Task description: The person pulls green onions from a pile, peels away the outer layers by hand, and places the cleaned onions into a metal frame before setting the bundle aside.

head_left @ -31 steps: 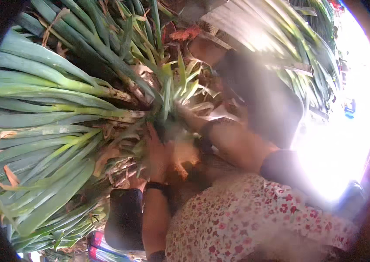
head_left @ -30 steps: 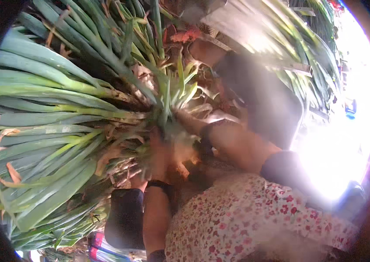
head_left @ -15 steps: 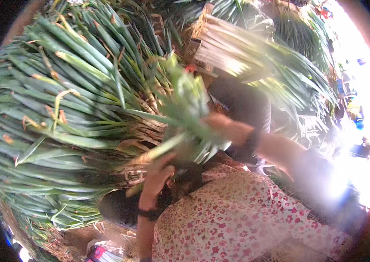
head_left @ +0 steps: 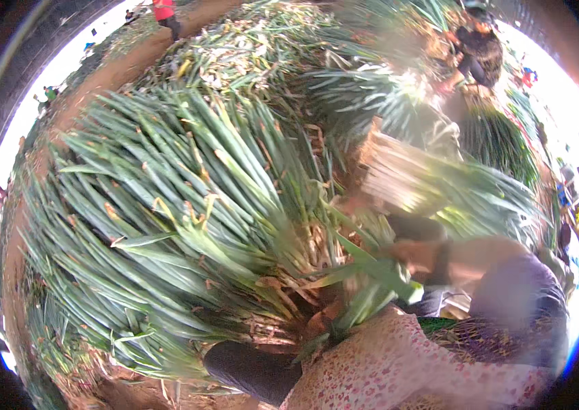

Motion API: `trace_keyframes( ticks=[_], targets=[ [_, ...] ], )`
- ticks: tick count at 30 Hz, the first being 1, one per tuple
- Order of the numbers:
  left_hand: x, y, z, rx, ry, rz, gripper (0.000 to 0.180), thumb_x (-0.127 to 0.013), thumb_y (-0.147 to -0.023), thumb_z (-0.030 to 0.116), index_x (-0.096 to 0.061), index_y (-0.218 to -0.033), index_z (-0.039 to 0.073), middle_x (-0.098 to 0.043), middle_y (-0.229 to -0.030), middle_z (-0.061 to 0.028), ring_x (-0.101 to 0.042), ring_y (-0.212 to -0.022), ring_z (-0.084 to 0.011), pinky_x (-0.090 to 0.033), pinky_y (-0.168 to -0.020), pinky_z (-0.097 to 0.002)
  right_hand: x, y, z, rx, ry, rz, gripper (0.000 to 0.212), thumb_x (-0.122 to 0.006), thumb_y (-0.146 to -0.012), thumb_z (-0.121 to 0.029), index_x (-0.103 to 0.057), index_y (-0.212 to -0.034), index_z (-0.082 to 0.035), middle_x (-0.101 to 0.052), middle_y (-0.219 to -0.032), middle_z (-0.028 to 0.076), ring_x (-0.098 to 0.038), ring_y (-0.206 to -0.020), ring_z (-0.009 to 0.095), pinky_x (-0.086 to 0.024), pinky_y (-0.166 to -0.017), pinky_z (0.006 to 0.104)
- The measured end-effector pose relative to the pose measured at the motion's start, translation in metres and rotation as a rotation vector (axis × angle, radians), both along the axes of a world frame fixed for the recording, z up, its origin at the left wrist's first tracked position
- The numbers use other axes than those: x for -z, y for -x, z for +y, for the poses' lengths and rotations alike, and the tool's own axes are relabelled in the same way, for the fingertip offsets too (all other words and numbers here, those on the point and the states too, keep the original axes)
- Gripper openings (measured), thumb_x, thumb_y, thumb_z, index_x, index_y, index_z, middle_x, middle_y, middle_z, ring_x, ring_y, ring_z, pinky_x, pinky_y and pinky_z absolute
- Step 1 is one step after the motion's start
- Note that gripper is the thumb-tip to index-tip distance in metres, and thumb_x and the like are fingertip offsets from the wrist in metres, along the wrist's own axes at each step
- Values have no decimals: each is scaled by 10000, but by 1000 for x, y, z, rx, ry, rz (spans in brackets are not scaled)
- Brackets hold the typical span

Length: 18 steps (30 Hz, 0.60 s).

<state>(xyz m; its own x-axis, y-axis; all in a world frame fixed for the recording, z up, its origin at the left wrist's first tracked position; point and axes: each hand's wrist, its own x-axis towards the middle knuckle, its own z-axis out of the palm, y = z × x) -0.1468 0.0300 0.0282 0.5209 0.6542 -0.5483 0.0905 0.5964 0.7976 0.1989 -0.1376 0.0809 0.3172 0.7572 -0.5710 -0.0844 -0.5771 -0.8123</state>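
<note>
Your right hand (head_left: 416,256) is closed around a green onion bunch (head_left: 371,287) whose long axis slants down-left toward your lap; your left hand is hidden, its grip unknowable

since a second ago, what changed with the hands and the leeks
The right hand has swung out to the right, pulling a green leek stalk away from the big leek pile. The left hand, which was raised against the pile before, is no longer visible. The view has also tipped up, showing more piles and people beyond. The big pile stayed put.
</note>
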Motion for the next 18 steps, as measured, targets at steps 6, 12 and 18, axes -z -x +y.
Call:
trace_keyframes(
  ticks=[6,12,18],
  targets=[
    [-101,-163,140,81,-345,-487,343,-567,-793,233,-544,-1062,21,-593,-982,-123,-573,-805,-181,-465,-686,-298,-148,-168,239,-112,-466,-971,395,-468,-847,-386,-574,-1033,-55,-608,-853,57,-564,-704,160,-494,-692,323],
    [-121,-221,185,120,-463,-394,367,-605,-761,197,-540,-1080,29,-587,-1014,-129,-576,-845,-189,-467,-717,-317,-209,-126,267,-211,-883,-993,441,-449,-848,-440,-561,-1057,-68,-599,-867,49,-551,-717,160,-490,-707,331],
    [-32,-117,87,384,-288,159,405,-643,-728,160,-535,-1098,36,-581,-1047,-134,-579,-886,-197,-470,-748,-336,58,-73,196,-566,-297,-385,405,-502,-830,-379,-551,-1094,-76,-604,-909,57,-562,-731,153,-504,-719,308]
  ],
)
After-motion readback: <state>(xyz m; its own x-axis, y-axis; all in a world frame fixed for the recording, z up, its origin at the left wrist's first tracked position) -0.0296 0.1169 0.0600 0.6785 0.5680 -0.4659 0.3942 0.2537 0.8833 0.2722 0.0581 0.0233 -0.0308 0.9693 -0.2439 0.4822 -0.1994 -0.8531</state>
